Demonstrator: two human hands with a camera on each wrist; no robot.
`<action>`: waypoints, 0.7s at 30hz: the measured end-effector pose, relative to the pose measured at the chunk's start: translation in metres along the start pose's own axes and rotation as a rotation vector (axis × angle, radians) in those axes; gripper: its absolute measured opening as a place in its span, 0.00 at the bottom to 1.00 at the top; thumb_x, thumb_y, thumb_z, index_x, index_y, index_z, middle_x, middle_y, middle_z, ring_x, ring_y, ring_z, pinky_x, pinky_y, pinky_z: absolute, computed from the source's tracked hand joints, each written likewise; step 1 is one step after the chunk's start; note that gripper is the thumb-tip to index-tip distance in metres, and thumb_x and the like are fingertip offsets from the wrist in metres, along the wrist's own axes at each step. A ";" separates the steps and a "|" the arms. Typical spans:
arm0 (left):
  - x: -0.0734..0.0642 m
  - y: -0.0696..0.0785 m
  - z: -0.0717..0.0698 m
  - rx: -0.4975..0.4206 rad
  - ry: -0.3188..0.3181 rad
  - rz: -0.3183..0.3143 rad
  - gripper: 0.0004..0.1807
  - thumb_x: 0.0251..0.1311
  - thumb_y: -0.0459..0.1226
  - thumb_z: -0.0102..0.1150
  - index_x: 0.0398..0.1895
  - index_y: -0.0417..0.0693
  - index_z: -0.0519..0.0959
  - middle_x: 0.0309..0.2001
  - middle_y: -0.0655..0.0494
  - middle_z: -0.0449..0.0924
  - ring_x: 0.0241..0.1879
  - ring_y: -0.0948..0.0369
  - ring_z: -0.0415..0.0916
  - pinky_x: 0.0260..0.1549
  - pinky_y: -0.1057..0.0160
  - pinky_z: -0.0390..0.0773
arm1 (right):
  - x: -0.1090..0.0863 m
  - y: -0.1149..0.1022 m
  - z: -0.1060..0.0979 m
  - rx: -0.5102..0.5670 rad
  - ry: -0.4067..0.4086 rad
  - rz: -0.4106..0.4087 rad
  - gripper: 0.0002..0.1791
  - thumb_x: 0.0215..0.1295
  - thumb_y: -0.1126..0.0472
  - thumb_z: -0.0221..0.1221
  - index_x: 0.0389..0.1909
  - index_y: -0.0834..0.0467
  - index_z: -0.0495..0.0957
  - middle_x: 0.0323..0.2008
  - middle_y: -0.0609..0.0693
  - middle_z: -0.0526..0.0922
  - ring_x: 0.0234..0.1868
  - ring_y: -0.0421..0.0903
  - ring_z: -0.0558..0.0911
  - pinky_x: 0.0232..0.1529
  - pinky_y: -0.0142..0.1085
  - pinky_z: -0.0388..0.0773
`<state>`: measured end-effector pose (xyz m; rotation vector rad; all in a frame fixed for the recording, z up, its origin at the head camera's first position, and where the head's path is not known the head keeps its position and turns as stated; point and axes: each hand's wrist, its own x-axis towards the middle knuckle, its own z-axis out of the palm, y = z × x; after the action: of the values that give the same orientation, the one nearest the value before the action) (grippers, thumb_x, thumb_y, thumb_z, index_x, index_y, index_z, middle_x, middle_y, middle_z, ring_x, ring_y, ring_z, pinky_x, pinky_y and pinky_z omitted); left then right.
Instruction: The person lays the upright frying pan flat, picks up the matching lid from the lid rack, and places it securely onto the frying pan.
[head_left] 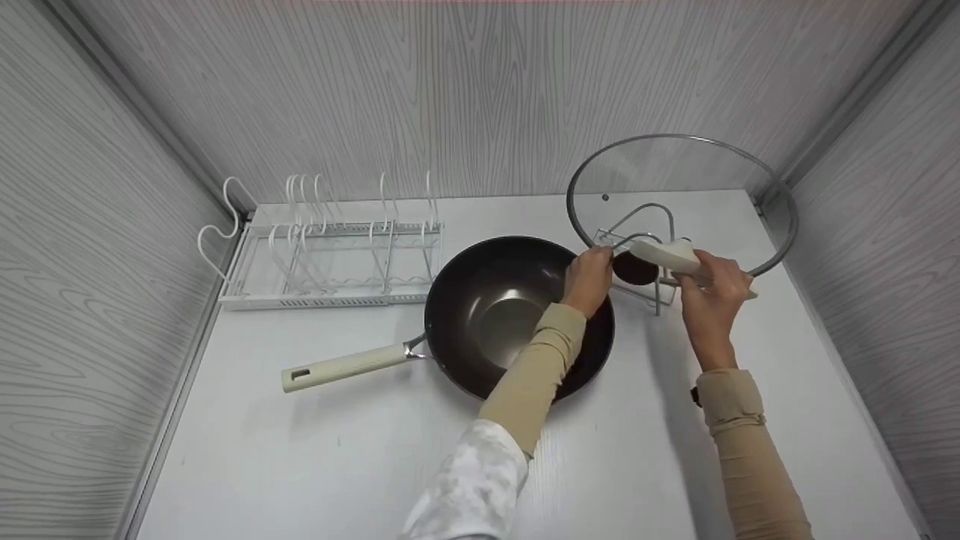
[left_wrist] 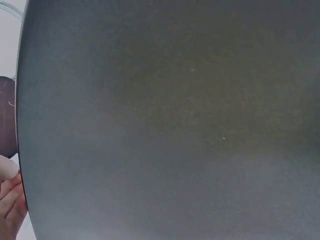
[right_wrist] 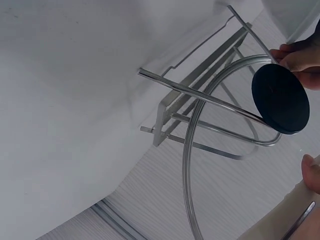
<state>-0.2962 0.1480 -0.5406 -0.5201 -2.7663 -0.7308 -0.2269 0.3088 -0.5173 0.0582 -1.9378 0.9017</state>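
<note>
My right hand (head_left: 714, 292) grips the cream handle (head_left: 667, 256) of a large clear glass lid (head_left: 690, 180) with a metal rim. The lid stands up steeply at the small wire rack (head_left: 660, 212), its rim passing among the wires in the right wrist view. My left hand (head_left: 590, 277) reaches across a dark wok (head_left: 480, 300), its fingertips pinching a wire of that rack (right_wrist: 205, 102). Beside the wires and the cream handle is a dark round disc (right_wrist: 280, 100); its attachment is unclear. The wok's inside (left_wrist: 170, 120) fills most of the left wrist view.
The wok's cream handle (head_left: 349, 366) points left. A long white wire rack (head_left: 330, 300) with several upright loops stands at the back left. Grey wood-grain panels (head_left: 480, 97) close in the white tabletop (head_left: 375, 465) at the back and sides.
</note>
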 end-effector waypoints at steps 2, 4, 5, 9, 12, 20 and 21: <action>0.000 0.001 -0.001 0.011 -0.002 0.000 0.05 0.68 0.34 0.57 0.38 0.47 0.83 0.37 0.56 0.84 0.38 0.58 0.84 0.31 0.63 0.82 | 0.002 -0.004 -0.002 0.003 0.009 0.004 0.14 0.48 0.75 0.72 0.38 0.68 0.84 0.35 0.62 0.85 0.40 0.59 0.82 0.50 0.37 0.58; 0.000 0.001 -0.001 0.016 -0.007 -0.001 0.06 0.68 0.33 0.56 0.39 0.47 0.84 0.39 0.56 0.84 0.39 0.58 0.84 0.31 0.63 0.82 | 0.005 -0.009 -0.003 0.009 0.016 0.013 0.14 0.48 0.74 0.73 0.38 0.68 0.84 0.36 0.61 0.86 0.41 0.59 0.82 0.51 0.37 0.58; 0.000 0.002 -0.002 0.013 -0.008 -0.003 0.06 0.68 0.33 0.56 0.40 0.47 0.84 0.40 0.56 0.84 0.39 0.58 0.84 0.31 0.63 0.82 | 0.006 -0.011 -0.004 0.008 0.021 0.014 0.14 0.48 0.74 0.73 0.38 0.68 0.85 0.36 0.60 0.86 0.41 0.59 0.82 0.52 0.37 0.58; -0.001 0.002 -0.003 0.015 -0.012 -0.006 0.08 0.68 0.33 0.56 0.44 0.49 0.84 0.42 0.56 0.84 0.40 0.58 0.84 0.32 0.62 0.82 | 0.012 -0.020 -0.006 0.023 0.052 0.008 0.14 0.47 0.74 0.74 0.37 0.67 0.85 0.36 0.59 0.87 0.40 0.59 0.82 0.51 0.36 0.58; -0.001 0.002 -0.005 0.065 -0.031 0.009 0.09 0.68 0.32 0.56 0.45 0.49 0.85 0.41 0.56 0.84 0.40 0.59 0.84 0.32 0.63 0.82 | 0.016 -0.037 -0.008 0.029 0.078 0.001 0.14 0.45 0.77 0.73 0.36 0.69 0.85 0.35 0.61 0.86 0.39 0.61 0.82 0.50 0.35 0.57; -0.001 0.005 -0.014 0.313 -0.095 0.144 0.08 0.69 0.33 0.56 0.43 0.48 0.85 0.39 0.56 0.84 0.38 0.60 0.82 0.33 0.66 0.82 | 0.023 -0.041 -0.015 0.027 0.089 0.008 0.13 0.49 0.70 0.74 0.38 0.66 0.86 0.37 0.58 0.87 0.42 0.53 0.82 0.53 0.36 0.57; -0.002 0.004 -0.015 0.353 -0.088 0.177 0.08 0.69 0.34 0.56 0.43 0.48 0.85 0.39 0.56 0.84 0.38 0.60 0.82 0.34 0.66 0.82 | 0.023 -0.042 -0.016 0.027 0.098 0.005 0.13 0.49 0.70 0.74 0.38 0.66 0.86 0.36 0.58 0.87 0.41 0.52 0.82 0.53 0.36 0.57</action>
<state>-0.2906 0.1434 -0.5266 -0.7203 -2.7923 -0.1772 -0.2112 0.2956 -0.4712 0.0244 -1.8361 0.9170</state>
